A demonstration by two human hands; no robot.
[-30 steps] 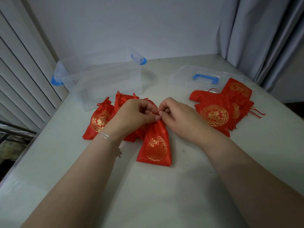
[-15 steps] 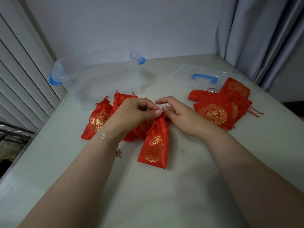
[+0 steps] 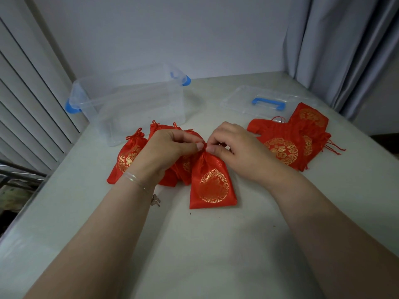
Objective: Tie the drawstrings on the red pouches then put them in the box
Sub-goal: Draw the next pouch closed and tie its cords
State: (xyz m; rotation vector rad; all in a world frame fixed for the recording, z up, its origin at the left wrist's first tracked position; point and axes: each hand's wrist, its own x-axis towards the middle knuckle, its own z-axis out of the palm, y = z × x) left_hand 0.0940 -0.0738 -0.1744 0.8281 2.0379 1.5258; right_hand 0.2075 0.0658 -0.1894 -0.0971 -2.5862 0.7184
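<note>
Both hands meet at the gathered neck of a red pouch (image 3: 212,184) lying flat on the worktop (image 3: 216,244). The left hand (image 3: 170,149) has a narrow grip pinching the drawstring at the neck; the right hand (image 3: 235,147) pinches it from the other side. Tied pouches (image 3: 127,158) lie just left, untied ones (image 3: 287,145) right. The open box (image 3: 129,104) stands behind, its lid (image 3: 254,100) apart.
</note>
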